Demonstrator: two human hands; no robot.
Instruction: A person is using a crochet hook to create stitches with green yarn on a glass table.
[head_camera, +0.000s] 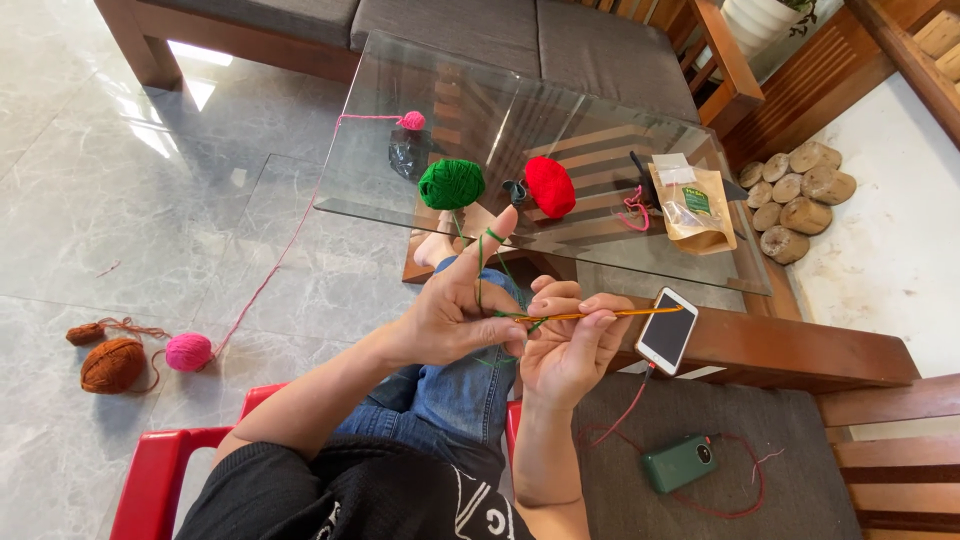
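my left hand (455, 310) – index finger raised, thin green yarn strand (480, 270) looped over it, thumb pinching work. my right hand (570, 345) pinches slim orange crochet hook (620, 313). round green yarn ball (451, 184) sits on glass table (560, 120) ahead. stitch underway – next calls for hooking taut strand.

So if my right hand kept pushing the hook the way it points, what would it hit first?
Most likely the smartphone: the orange crochet hook in your right hand points right, its tip almost touching the phone's edge, though depth is unclear.
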